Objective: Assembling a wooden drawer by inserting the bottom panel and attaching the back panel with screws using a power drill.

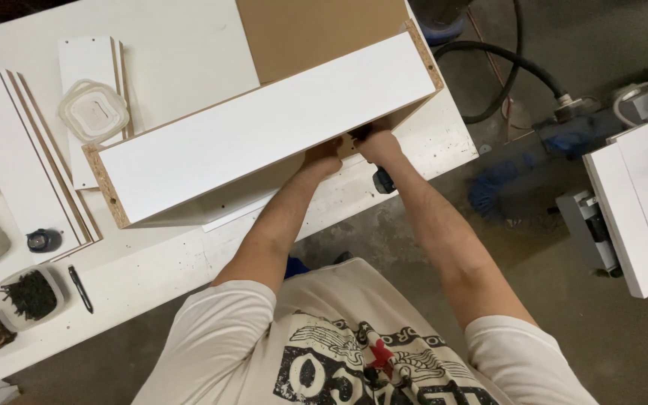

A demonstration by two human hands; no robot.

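**Both hands reach under the white cabinet box on the worktop**

A person in a printed pale T-shirt leans over a white worktop (189, 262), arms stretched forward to a long white cabinet box (264, 127) of laminated chipboard. The box lies straight ahead of the hands, its long axis running from lower left up to upper right, raw chipboard showing at both ends. The left hand (324, 156) presses against the box's near lower edge, fingers curled under it; whether it grips anything cannot be told. The right hand (376, 146), just beside it and a touch farther in, is clenched on a dark tool (382, 180) whose body shows below the wrist. Both hands meet right of the box's middle.

Left of the box, a clear lidded tub (93, 111) rests on flat white panels (16, 150). Near the worktop's left edge stand open containers, one of dark screws (30, 294), with a black pen (80, 289) beside it. A brown backing sheet (309, 34) lies beyond the box.
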